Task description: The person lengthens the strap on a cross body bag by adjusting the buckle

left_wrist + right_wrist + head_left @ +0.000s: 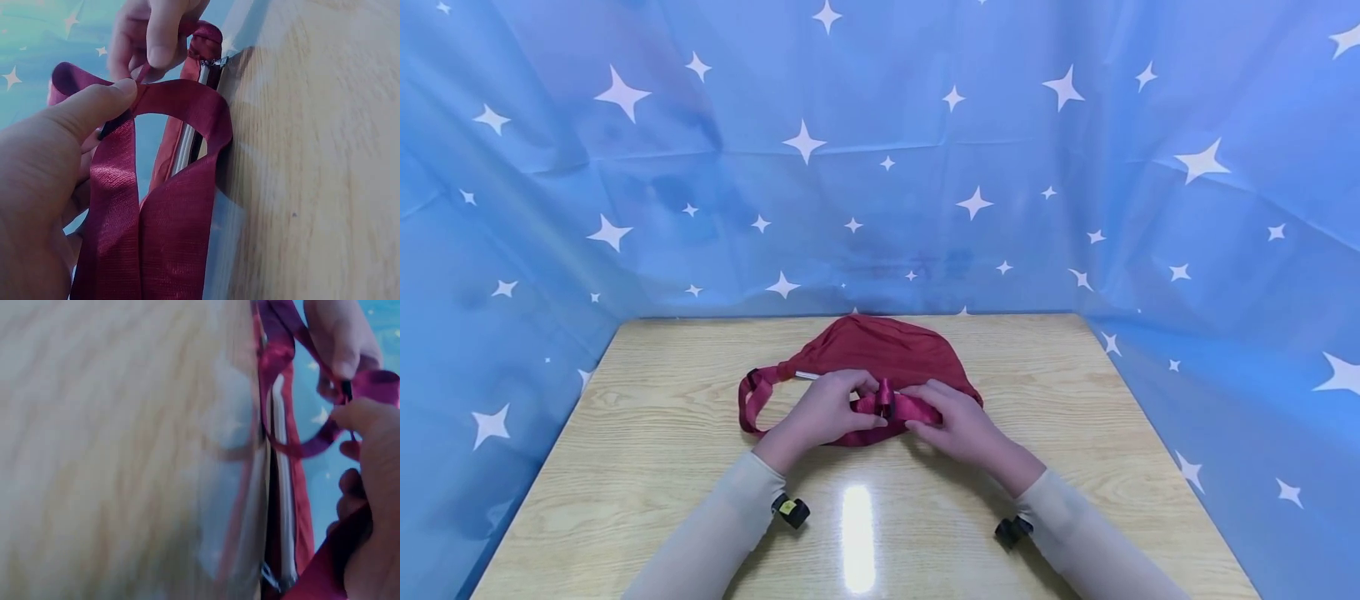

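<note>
A dark red waist bag (887,343) lies at the far side of the table with its strap toward me. My left hand (826,410) pinches the wide strap (172,231) between thumb and fingers, beside a small black strap fitting (347,389). Facing it, my right hand (958,423) pinches the same strap a short way to the right. Between the two hands a short loop of strap stands up. In the left wrist view, the strap curves in a large loop in front of the bag's zipper (186,147).
At the left, a strap loop with a black adjuster (752,379) lies on the wooden table (647,467). A blue cloth with white stars (880,225) hangs behind and along both sides. Each wrist wears a small black camera (792,510).
</note>
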`<state>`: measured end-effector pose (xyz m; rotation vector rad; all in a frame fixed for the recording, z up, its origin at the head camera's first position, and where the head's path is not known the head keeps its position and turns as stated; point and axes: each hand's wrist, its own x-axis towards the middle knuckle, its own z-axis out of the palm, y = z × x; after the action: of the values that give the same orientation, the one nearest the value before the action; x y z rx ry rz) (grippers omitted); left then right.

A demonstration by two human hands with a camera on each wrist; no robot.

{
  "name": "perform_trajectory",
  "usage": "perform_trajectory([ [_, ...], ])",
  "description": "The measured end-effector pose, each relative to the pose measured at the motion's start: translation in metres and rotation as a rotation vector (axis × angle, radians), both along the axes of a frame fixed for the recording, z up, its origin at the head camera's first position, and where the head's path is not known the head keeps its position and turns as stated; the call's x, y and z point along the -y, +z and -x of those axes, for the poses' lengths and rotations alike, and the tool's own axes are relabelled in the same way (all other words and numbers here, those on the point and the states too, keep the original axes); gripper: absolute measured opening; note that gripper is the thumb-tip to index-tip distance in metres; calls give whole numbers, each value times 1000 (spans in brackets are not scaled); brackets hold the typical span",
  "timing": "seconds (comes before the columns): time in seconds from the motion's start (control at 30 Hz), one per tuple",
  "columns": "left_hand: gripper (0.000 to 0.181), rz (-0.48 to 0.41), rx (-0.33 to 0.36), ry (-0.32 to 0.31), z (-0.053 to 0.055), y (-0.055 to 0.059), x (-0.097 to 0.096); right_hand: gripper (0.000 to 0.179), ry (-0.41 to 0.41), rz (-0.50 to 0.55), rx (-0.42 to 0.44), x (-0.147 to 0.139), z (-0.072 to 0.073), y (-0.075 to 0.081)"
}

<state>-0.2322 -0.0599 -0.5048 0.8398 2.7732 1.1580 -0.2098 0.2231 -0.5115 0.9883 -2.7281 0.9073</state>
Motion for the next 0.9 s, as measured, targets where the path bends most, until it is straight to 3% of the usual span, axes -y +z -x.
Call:
perform_trajectory([
  [0.37,41,1,14,27,3,0,7,44,2,-26,-74,-42,8,-1],
  [0.53,43,-4,24,31,1,2,9,44,16,-23,-51,-50,10,-1],
  [0.67,43,-3,36,25,0,3,8,53,26,-99,-25,-41,7,-1],
  [0.8,42,9,36,22,0,3,6,68,-16,-195,-13,-18,1,3],
  [0.9,41,6,22,19,1,3,5,73,-50,-193,27,2,-2,4],
])
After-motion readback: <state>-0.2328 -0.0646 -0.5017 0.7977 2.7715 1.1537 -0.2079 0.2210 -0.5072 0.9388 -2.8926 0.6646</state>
